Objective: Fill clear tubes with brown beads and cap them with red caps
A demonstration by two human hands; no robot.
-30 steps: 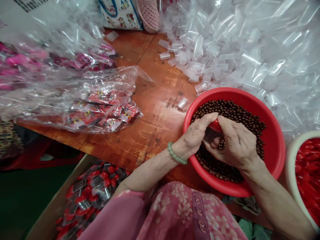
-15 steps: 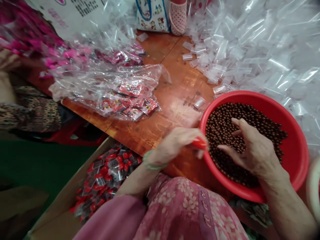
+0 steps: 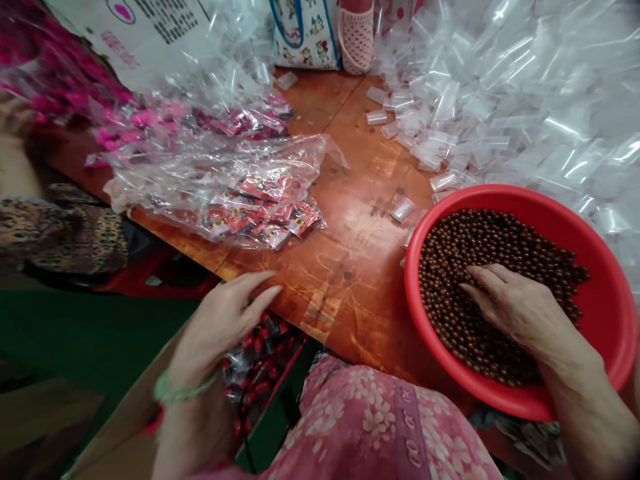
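Note:
My left hand (image 3: 225, 323), with a pale green bangle (image 3: 183, 390) on its wrist, hangs over a cardboard box by the table edge. Its thumb and fingers are apart, and nothing shows between them. Below it in the box lie many small clear packets with red parts (image 3: 260, 383). On the right, my right hand (image 3: 515, 303) reaches into a red plastic basin (image 3: 607, 287). Its fingers draw together at the surface of the glossy brown balls (image 3: 450, 320). Which balls are between the fingertips is hidden.
Clear plastic sleeves (image 3: 480, 107) are heaped behind the basin. A clear bag with red packets (image 3: 275, 207) lies mid-table, near pink packets (image 3: 145, 120). A patterned bag (image 3: 307, 40) stands at the back. At far left is another person's arm (image 3: 17, 160).
My left hand has moved left from the basin rim to over the box, and the red piece it held is gone from its fingers. My right hand has closed its fingers among the balls.

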